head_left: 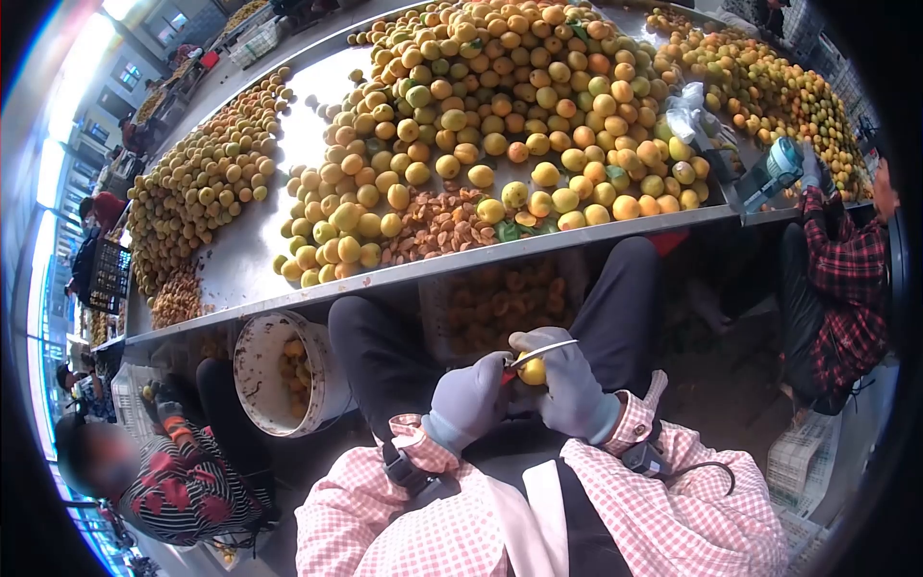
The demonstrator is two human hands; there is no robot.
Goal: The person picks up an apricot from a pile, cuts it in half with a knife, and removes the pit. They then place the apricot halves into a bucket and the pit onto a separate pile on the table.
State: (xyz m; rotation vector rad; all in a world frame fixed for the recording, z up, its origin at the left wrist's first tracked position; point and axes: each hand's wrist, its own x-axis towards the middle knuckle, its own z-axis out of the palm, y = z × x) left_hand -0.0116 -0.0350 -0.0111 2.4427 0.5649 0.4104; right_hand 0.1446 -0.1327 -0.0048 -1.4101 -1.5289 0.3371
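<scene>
My left hand (468, 399), in a grey glove, is closed around the red handle of a small knife (550, 353). Its blade points right across the top of a yellow apricot (531, 371). That apricot is gripped by my gloved right hand (572, 385), close against the left. Whether the blade has cut into the flesh cannot be seen. Below the table edge, between my knees, a crate (437, 313) contains orange apricot pieces (505, 296). On the metal table (236, 240) ahead lies a big heap of whole apricots (500, 87), with a pile of brown pits (437, 226) at its near side.
A white bucket (252, 370) with apricot pieces stands left of my knee. People sit on both sides, one in a patterned top (183, 490), another in a checked shirt (846, 269). A bottle (777, 168) and crumpled plastic bag (686, 112) are at the table's right.
</scene>
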